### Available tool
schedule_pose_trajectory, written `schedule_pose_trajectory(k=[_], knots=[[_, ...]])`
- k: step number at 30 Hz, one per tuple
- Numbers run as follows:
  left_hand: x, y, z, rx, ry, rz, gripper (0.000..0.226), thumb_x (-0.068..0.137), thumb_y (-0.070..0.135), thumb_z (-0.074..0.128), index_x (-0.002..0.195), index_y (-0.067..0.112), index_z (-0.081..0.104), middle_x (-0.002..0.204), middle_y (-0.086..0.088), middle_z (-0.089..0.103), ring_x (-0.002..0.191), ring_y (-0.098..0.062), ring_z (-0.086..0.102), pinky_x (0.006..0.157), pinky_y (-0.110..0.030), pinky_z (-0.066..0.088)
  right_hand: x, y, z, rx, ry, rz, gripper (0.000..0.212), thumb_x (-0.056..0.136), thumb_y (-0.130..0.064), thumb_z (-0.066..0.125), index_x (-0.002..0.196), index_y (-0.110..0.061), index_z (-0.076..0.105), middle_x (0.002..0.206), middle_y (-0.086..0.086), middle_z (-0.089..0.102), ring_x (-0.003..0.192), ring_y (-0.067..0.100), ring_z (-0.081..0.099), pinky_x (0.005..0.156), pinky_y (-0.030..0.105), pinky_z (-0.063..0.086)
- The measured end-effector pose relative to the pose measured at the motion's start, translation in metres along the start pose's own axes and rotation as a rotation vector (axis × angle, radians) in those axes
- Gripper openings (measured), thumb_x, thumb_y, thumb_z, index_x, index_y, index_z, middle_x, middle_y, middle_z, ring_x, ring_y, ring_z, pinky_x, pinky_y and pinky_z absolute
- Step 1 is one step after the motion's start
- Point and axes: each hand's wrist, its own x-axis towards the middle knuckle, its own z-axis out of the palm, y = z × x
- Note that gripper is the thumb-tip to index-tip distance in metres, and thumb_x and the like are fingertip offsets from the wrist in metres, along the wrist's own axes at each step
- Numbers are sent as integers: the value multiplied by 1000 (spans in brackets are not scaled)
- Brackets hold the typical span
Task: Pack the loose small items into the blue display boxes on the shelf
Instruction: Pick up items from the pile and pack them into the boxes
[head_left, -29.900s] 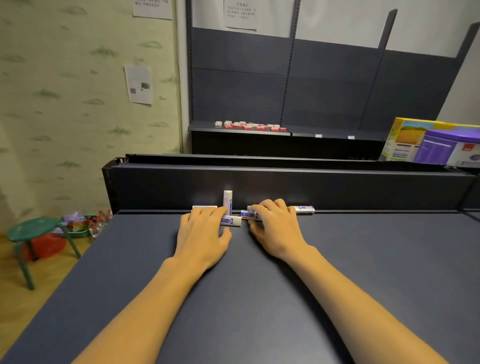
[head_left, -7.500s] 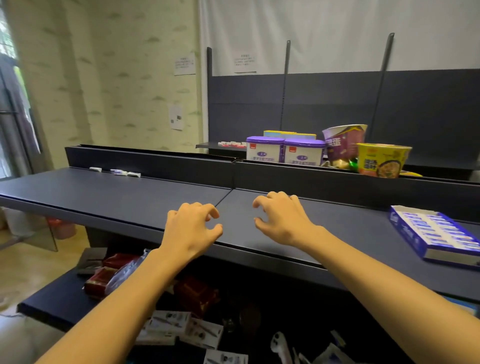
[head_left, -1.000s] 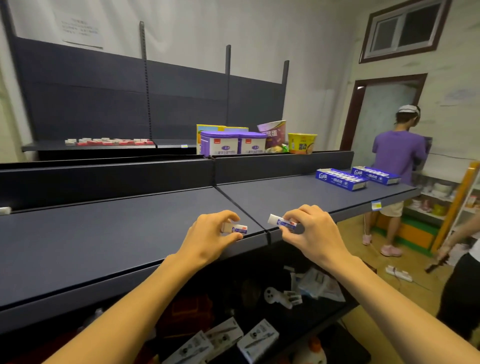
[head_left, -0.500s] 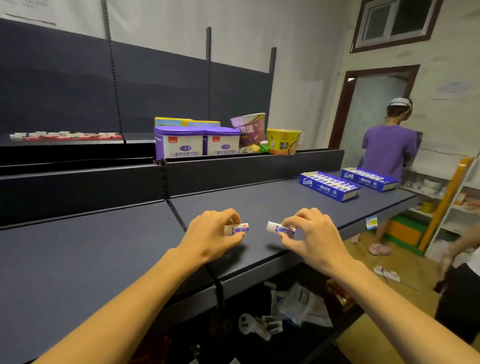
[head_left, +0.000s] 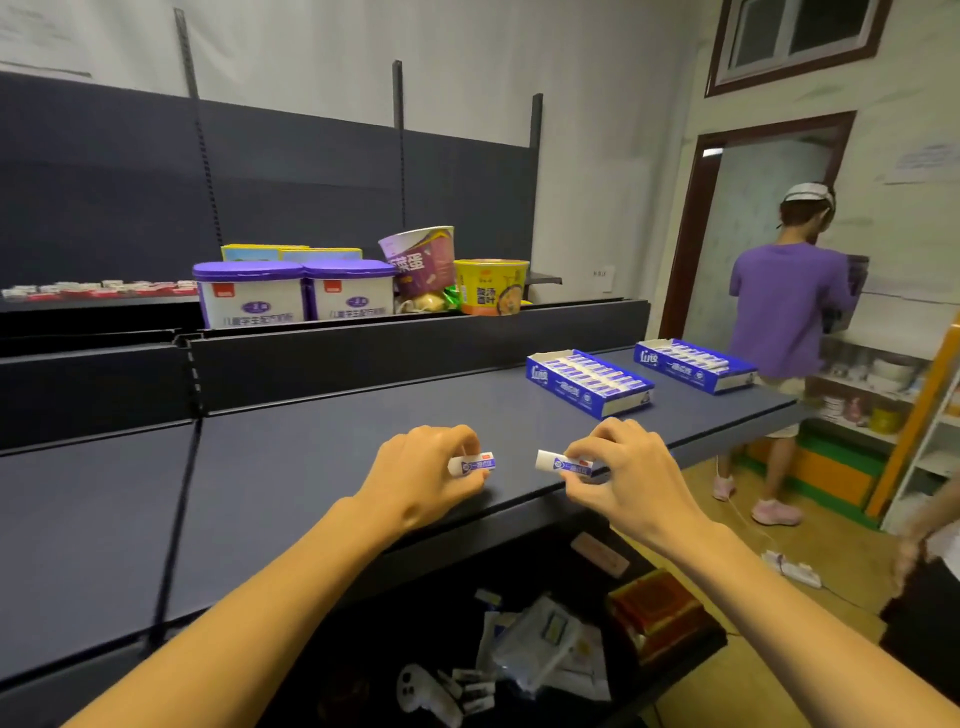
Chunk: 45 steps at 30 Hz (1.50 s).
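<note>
My left hand (head_left: 421, 480) pinches a small white eraser with a blue sleeve (head_left: 474, 464) just above the dark shelf (head_left: 311, 457). My right hand (head_left: 628, 478) pinches a second such eraser (head_left: 563, 463). Both hands hover near the shelf's front edge. Two open blue display boxes stand farther right on the shelf: the nearer box (head_left: 589, 383) and the farther box (head_left: 696, 365), each filled with rows of erasers.
Purple-lidded tubs (head_left: 296, 293) and instant noodle cups (head_left: 491, 286) stand on the upper tier behind. A person in a purple shirt (head_left: 784, 332) stands at the shelf's right end. Packets and boxes lie on the lower shelf (head_left: 545, 649). A power strip (head_left: 789, 569) lies on the floor.
I have moved right along the shelf with an eraser in each hand. The blue display boxes are now closer and more central in view.
</note>
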Motion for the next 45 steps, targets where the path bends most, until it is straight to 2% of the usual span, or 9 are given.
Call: schedule_pose_trajectory(k=[5,9,17,20,24,28,35,39,45], knots=[[30,63,32,-2,6,-24,29,89,47,56,107,26,58,110,7,61,88,-8,49,71,-19,37,-5,71,-31,-6,-10,-24,24,79,-36,73,99,-23,72,98,-5,62,90,9,49,75,27,35],[56,109,57,-16,-23,-27,30,88,46,57,109,24,57,113,5,60,93,-10,51,72,-18,36,-3,122,-42,-8,-44,-28,23,80,-40,71,98,-26,69,96,-9,63,88,10,51,75,27,37],[127,147,105,-64,-5,-28,34,89,46,58,114,23,56,127,3,58,115,-12,50,86,-24,45,27,197,-37,3,-36,-67,18,80,-33,71,95,-25,66,90,-10,59,84,6,48,71,24,33],[163,151,117,-27,92,-16,31,89,45,58,111,23,59,122,3,60,112,-12,51,82,-23,43,49,227,-34,5,3,-77,18,79,-30,73,94,-23,65,88,-9,60,83,7,50,68,19,31],[210,154,128,-18,143,-2,36,89,44,59,117,22,61,121,1,62,109,-15,54,83,-24,40,88,266,-27,7,26,-97,19,76,-28,74,92,-21,67,87,-7,65,84,10,55,71,29,44],[248,152,142,-13,100,-15,35,88,45,59,114,22,63,119,0,63,107,-17,54,90,-31,45,121,295,-16,-3,39,-97,19,75,-29,76,89,-20,69,88,-4,69,80,7,52,72,32,47],[290,152,158,12,102,-30,29,88,45,59,109,26,62,113,2,65,103,-16,52,86,-31,43,161,332,-6,-64,-8,-85,26,79,-38,70,99,-22,69,101,-3,70,90,10,56,73,24,29],[306,155,168,3,118,-56,29,87,44,59,108,24,63,108,1,68,101,-16,53,82,-31,45,175,351,-5,-75,-13,-89,20,77,-34,70,92,-22,71,96,-2,71,80,10,47,72,28,30],[326,167,182,3,120,-94,28,86,46,60,105,26,65,104,3,69,101,-16,55,85,-35,47,189,377,-9,-139,-100,-127,31,82,-44,66,106,-24,70,112,-2,61,102,15,51,79,29,32]])
